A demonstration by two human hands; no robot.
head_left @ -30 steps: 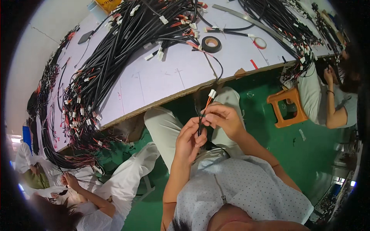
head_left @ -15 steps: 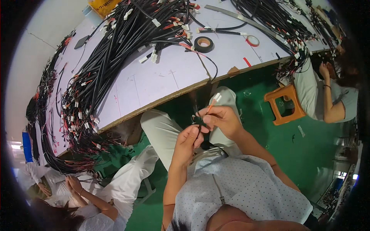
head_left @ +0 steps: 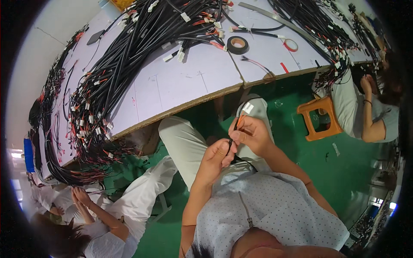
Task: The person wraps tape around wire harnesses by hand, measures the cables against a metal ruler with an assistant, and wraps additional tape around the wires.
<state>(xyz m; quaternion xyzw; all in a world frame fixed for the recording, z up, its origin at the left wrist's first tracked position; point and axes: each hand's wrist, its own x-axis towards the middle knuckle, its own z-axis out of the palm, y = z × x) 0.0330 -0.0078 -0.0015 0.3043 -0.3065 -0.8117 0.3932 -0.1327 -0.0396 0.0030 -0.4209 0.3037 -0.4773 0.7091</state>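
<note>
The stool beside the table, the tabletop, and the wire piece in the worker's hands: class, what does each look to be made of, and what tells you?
Stool: likely moulded plastic, uniform orange, slight sheen, cut-out seat.
Tabletop: pale matt sheet over a brown board, probably wood or fibreboard, shown by its raw edge.
Wire piece: seemingly plastic-sheathed black and orange leads with a white connector, pinched between the left hand and right hand.

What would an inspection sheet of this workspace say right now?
Surface: pale board on a wood-edged table, above a green floor.
Job's things: thin black wire with a white tag, held over the lap.
Clutter: black tape roll, red-rimmed tape ring.
Grippers: left hand and right hand both pinch the wire.
Cables: black harness bundles with red leads and white tags across the board.
Surroundings: orange stool; two other people seated at the table's ends.
</note>
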